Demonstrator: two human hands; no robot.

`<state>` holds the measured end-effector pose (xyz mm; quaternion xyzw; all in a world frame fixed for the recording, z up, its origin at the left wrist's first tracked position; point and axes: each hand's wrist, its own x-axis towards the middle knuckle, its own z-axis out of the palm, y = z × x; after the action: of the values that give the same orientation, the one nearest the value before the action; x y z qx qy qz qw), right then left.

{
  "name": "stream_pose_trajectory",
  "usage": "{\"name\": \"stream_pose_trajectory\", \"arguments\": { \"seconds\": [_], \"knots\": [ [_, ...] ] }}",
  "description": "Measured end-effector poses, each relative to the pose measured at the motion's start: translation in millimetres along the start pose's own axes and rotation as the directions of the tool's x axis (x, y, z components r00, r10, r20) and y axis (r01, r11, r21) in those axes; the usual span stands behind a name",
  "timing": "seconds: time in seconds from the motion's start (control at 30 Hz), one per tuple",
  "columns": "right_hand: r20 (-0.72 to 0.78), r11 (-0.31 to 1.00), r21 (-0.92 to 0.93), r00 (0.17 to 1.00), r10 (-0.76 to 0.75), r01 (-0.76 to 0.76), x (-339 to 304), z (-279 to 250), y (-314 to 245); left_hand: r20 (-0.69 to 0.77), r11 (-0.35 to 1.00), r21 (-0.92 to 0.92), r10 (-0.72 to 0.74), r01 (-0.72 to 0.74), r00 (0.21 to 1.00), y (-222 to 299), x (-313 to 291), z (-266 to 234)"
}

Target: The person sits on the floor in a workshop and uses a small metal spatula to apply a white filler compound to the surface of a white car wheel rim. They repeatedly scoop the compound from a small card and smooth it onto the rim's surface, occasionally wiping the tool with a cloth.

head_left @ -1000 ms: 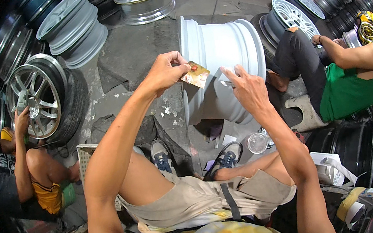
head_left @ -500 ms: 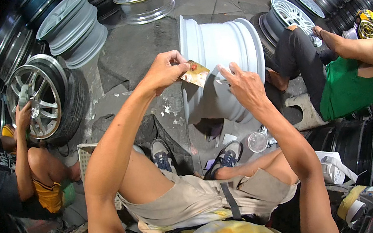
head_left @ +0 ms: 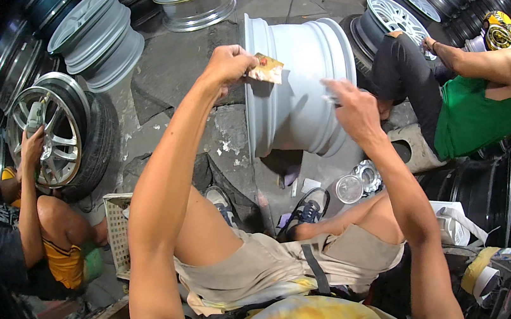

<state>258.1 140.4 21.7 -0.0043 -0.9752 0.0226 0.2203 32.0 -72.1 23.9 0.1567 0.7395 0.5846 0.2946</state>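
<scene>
My left hand (head_left: 230, 67) pinches a small flat card (head_left: 268, 69) smeared with yellowish paste and a red dab. The card is held in front of the left part of a light grey wheel rim (head_left: 293, 46), which stands on its side before me. My right hand (head_left: 354, 109) is over the rim's right part, index finger pointing forward and the others curled. Something small and pale shows at its fingertips, too blurred to name. Whether these fingers touch the rim I cannot tell.
A person in green (head_left: 485, 109) sits at right by a spoked wheel (head_left: 394, 18). At left another person's hand (head_left: 32, 147) holds a grey tool against a wheel with a tyre (head_left: 102, 133). A clear plastic cup (head_left: 349, 189) and a perforated basket (head_left: 118, 234) are near my feet.
My left hand has lifted slightly with the card, which has tilted flatter. The right hand has moved a little right and down. The view has shifted slightly.
</scene>
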Motion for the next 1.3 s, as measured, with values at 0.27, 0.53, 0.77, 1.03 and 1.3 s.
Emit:
{"name": "stream_pose_trajectory", "arguments": {
  "seconds": [0.27, 0.53, 0.77, 1.03, 1.3],
  "knots": [
    [0.043, 0.624, 0.577, 0.783, 0.621, -0.527, -57, -7, 50, 0.095, 0.831, -0.553, -0.005, 0.057, 0.995, 2, 27, -15],
    [0.258, 0.503, 0.628, 0.769, 0.585, -0.594, -64, 65, 50, 0.183, 0.84, -0.528, -0.035, 0.128, 0.982, -18, 8, -38],
    [0.212, 0.533, 0.582, 0.747, 0.63, -0.614, -50, 67, 52, 0.195, 0.973, -0.178, -0.112, 0.147, 0.974, -32, -12, -63],
    [0.163, 0.55, 0.563, 0.735, 0.658, -0.617, -42, 71, 51, 0.383, 0.972, 0.191, -0.203, 0.137, 0.901, -31, -50, -65],
    [0.079, 0.518, 0.678, 0.753, 0.654, -0.521, -31, 72, 26, 0.455, 0.948, 0.291, -0.257, 0.13, 0.852, -36, -58, -68]
  ]
}}
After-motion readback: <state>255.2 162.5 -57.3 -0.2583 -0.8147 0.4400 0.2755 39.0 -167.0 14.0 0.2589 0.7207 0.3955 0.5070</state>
